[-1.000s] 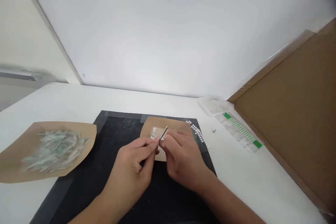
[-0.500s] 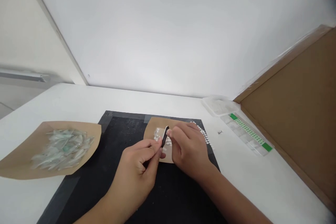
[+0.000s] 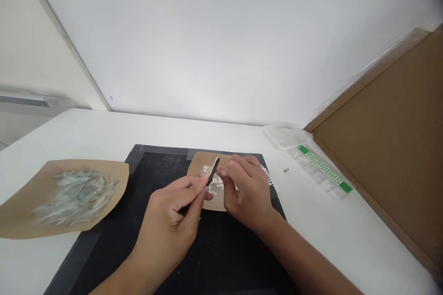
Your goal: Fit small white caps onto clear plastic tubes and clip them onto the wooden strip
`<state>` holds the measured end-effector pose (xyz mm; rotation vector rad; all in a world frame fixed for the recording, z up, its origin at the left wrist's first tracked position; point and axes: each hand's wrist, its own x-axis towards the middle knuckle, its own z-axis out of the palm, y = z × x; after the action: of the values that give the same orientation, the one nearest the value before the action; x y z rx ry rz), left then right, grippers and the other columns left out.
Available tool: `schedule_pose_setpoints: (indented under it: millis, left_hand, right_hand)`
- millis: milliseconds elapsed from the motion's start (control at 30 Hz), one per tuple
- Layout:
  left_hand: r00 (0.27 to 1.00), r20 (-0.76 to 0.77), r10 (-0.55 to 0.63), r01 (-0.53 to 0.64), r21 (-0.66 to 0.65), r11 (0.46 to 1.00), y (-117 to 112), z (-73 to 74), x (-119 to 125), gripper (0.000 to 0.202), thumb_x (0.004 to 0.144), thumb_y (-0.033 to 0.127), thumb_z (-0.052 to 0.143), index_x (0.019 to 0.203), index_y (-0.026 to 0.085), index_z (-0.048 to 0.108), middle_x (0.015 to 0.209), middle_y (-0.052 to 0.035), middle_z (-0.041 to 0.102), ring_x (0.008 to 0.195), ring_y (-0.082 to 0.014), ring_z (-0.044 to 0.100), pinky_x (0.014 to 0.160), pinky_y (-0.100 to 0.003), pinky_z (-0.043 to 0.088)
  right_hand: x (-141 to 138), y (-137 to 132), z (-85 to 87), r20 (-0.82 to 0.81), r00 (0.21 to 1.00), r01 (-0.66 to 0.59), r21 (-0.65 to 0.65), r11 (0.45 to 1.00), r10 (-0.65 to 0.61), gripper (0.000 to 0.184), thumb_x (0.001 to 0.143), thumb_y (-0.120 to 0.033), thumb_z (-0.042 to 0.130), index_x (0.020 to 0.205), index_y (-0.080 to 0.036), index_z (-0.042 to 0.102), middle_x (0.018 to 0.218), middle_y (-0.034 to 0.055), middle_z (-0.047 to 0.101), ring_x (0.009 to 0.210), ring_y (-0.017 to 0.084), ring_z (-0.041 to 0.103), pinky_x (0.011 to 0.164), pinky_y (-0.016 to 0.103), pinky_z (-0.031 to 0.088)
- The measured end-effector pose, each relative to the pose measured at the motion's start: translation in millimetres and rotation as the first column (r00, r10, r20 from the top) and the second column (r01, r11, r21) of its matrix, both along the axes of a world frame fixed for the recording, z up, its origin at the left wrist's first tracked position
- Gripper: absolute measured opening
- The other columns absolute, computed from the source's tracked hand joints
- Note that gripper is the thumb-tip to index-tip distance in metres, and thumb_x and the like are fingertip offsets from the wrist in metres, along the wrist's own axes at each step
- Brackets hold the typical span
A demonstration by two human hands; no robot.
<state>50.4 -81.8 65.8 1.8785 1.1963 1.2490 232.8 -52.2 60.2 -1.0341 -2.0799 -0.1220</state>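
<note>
My left hand (image 3: 175,212) pinches a slim, dark, elongated piece with a pale edge (image 3: 212,171) near its lower end. The piece tilts up and to the right. Just right of it is my right hand (image 3: 247,186), its thumb and fingertips pressed together; whatever they hold, if anything, is too small to make out. A narrow gap shows between the right fingertips and the dark piece. Beneath both hands lies brown paper (image 3: 197,159) with small white pieces (image 3: 218,182) on it. More white pieces (image 3: 269,177) sit in rows beyond my right hand.
A black mat (image 3: 162,170) covers the middle of the white table (image 3: 166,129). Brown paper (image 3: 20,207) at left bears a heap of clear plastic bits (image 3: 81,193). At right are a small metal piece (image 3: 286,170), a green-striped compartment box (image 3: 321,170), a clear tray (image 3: 287,136) and a cardboard panel (image 3: 391,138).
The right fingertips have drawn back from the dark piece, opening a small gap. The left hand and the piece have shifted slightly left, and the view has moved a little too.
</note>
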Motion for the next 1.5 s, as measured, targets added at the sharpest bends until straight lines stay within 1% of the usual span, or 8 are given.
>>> schedule_pose_setpoints:
  millis: [233, 367, 600, 700, 833, 1033, 1333, 1500]
  left_hand:
    - [1.0, 0.023, -0.003, 0.003, -0.036, 0.999, 0.1, 1.8, 0.7, 0.023, 0.099, 0.023, 0.062, 0.085, 0.02, 0.08, 0.076, 0.0002, 0.07, 0.062, -0.0099, 0.065, 0.056, -0.017, 0.051]
    - [1.0, 0.029, -0.011, 0.012, -0.041, 0.999, -1.3, 0.2, 0.1, 0.023, 0.099, 0.023, 0.062, 0.085, 0.02, 0.08, 0.081, -0.0005, 0.073, 0.062, -0.01, 0.066, 0.054, -0.017, 0.05]
    - [1.0, 0.004, -0.005, 0.005, -0.027, 1.0, -0.7, -2.2, 1.1, 0.027, 0.1, 0.023, 0.061, 0.079, 0.02, 0.078, 0.073, -0.0001, 0.069, 0.061, -0.0109, 0.065, 0.056, -0.018, 0.051]
    - [1.0, 0.011, 0.001, 0.0, -0.028, 1.0, -0.3, -1.9, 1.6, 0.023, 0.099, 0.024, 0.062, 0.087, 0.021, 0.081, 0.07, 0.0005, 0.067, 0.057, -0.0104, 0.062, 0.052, -0.018, 0.05]
    - [1.0, 0.02, -0.012, 0.013, -0.031, 0.999, -2.3, -1.7, 1.1, 0.021, 0.098, 0.022, 0.063, 0.098, 0.023, 0.084, 0.073, 0.0, 0.069, 0.057, -0.0105, 0.062, 0.052, -0.018, 0.051]
    - [0.999, 0.036, -0.016, 0.017, -0.029, 0.999, -3.7, -0.6, 0.7, 0.022, 0.098, 0.022, 0.063, 0.104, 0.024, 0.084, 0.08, -0.0019, 0.074, 0.054, -0.0105, 0.062, 0.048, -0.018, 0.05]
    - [1.0, 0.027, -0.016, 0.017, -0.033, 0.999, -3.9, -0.1, 0.2, 0.021, 0.097, 0.023, 0.064, 0.088, 0.021, 0.083, 0.078, -0.001, 0.074, 0.049, -0.0084, 0.059, 0.046, -0.018, 0.05]
    - [0.999, 0.029, -0.016, 0.017, -0.027, 0.999, -5.6, -1.9, 0.4, 0.022, 0.097, 0.021, 0.065, 0.108, 0.025, 0.084, 0.081, -0.0016, 0.076, 0.049, -0.0083, 0.059, 0.047, -0.017, 0.052]
  right_hand:
    - [0.5, 0.9, -0.4, -0.005, 1.0, 0.0, -0.016, 1.0, 0.0, 0.026, 0.088, -0.002, 0.051, 0.077, -0.022, 0.04, 0.068, -0.0045, 0.045, 0.06, 0.013, 0.038, 0.068, 0.033, 0.03]
    - [-0.3, -0.2, 0.9, 0.024, 0.997, -0.069, -0.034, 0.997, 0.069, 0.025, 0.088, -0.002, 0.051, 0.079, -0.022, 0.04, 0.068, -0.005, 0.044, 0.061, 0.013, 0.038, 0.069, 0.033, 0.03]
    - [0.1, 1.1, 2.3, 0.007, 1.0, -0.028, -0.043, 0.999, 0.028, 0.027, 0.09, -0.003, 0.051, 0.076, -0.022, 0.037, 0.068, -0.0047, 0.044, 0.06, 0.013, 0.037, 0.069, 0.033, 0.03]
    - [1.3, 3.0, 2.1, -0.034, 0.999, 0.03, -0.005, 1.0, -0.03, 0.028, 0.092, -0.003, 0.051, 0.076, -0.022, 0.038, 0.068, -0.0048, 0.045, 0.06, 0.013, 0.038, 0.069, 0.033, 0.03]
    - [3.1, 2.7, 3.6, -0.006, 1.0, -0.019, -0.05, 0.999, 0.019, 0.026, 0.093, -0.004, 0.05, 0.077, -0.022, 0.04, 0.068, -0.0043, 0.046, 0.061, 0.013, 0.038, 0.07, 0.033, 0.03]
    - [3.4, 2.0, 5.5, -0.056, 0.998, 0.024, -0.028, 0.999, -0.026, 0.028, 0.095, -0.004, 0.049, 0.077, -0.022, 0.039, 0.067, -0.0042, 0.046, 0.06, 0.013, 0.041, 0.069, 0.033, 0.03]
    - [4.2, 4.7, 11.6, -0.035, 0.999, 0.01, -0.057, 0.998, -0.012, 0.029, 0.095, -0.004, 0.05, 0.076, -0.022, 0.037, 0.066, -0.0047, 0.045, 0.058, 0.013, 0.04, 0.069, 0.032, 0.03]
    - [4.9, 3.3, 13.8, -0.056, 0.998, 0.027, -0.036, 0.999, -0.029, 0.029, 0.094, -0.004, 0.05, 0.076, -0.022, 0.038, 0.067, -0.0047, 0.044, 0.06, 0.013, 0.04, 0.069, 0.032, 0.03]
